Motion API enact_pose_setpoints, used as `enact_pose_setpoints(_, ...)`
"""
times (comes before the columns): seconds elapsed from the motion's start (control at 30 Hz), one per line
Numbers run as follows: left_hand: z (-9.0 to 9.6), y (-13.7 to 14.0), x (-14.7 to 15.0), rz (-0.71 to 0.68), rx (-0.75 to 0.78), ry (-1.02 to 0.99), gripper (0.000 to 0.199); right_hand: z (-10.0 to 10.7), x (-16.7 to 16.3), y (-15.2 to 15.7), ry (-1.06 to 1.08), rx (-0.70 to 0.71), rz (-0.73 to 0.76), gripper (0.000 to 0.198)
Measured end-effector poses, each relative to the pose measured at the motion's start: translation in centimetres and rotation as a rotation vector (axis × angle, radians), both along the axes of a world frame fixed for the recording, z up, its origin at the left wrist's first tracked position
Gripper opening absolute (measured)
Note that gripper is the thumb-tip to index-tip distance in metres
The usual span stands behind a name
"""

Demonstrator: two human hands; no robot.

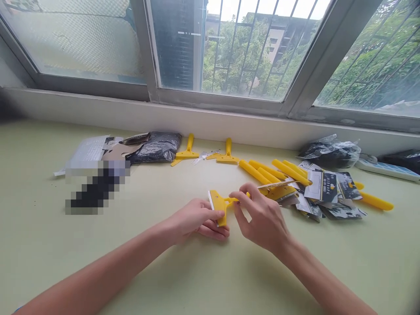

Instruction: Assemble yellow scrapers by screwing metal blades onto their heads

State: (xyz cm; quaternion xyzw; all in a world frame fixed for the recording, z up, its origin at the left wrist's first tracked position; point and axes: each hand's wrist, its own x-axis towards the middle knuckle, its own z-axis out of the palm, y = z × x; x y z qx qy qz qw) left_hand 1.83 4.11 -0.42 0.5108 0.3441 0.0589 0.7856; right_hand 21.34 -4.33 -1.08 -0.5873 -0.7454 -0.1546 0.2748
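Observation:
A yellow scraper (218, 205) with a wide blade head is held over the middle of the table. My left hand (200, 218) grips the head, thumb on top and fingers underneath, with the pale blade edge facing left. My right hand (259, 216) is closed around the narrow neck and handle end, thumb and forefinger pinched together; the rest of the handle is hidden behind the fingers. Just past my right hand lies a pile of yellow scrapers (259, 175), overlapping printed black-and-white cards (323, 186).
Two yellow scrapers (188, 151) (228, 153) lie by the window wall, small clear pieces between them. Left of these are a dark plastic bag (157, 146), torn brown card and bubble wrap (87, 151). A clear bag with dark contents (331, 151) and a power strip (390, 168) sit back right.

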Motion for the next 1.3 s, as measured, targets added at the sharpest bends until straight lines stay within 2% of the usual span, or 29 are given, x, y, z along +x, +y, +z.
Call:
enact_pose_setpoints(0.17,0.0,0.0,0.0,-0.018,0.011,-0.009,0.041,-0.6,0.1,-0.1,-0.115,-0.155,-0.050,0.042)
enact_pose_setpoints(0.3,-0.1,0.1,0.0,-0.015,0.009,0.005,0.044,-1.1,0.2,0.4,-0.172,-0.187,-0.084,0.018)
enact_pose_setpoints(0.37,-0.2,0.1,0.0,-0.010,0.011,0.011,0.046,-1.4,0.3,0.6,-0.175,-0.174,-0.083,0.013)
enact_pose_setpoints(0.6,0.1,-0.5,0.1,0.027,0.089,-0.008,0.049,-1.9,0.7,0.4,-0.148,-0.124,-0.090,0.015)
enact_pose_setpoints(0.73,0.1,-0.6,0.2,0.002,0.127,-0.016,0.047,-2.2,0.5,0.2,-0.111,-0.119,-0.099,0.015)
enact_pose_setpoints(1.07,0.8,-0.8,0.2,0.018,0.109,-0.003,0.040,-2.6,0.3,0.2,-0.057,-0.101,-0.102,0.016)
enact_pose_setpoints(1.3,0.8,-0.4,0.1,-0.024,0.115,0.009,0.038,-2.7,0.2,0.2,-0.043,-0.078,-0.094,0.017)
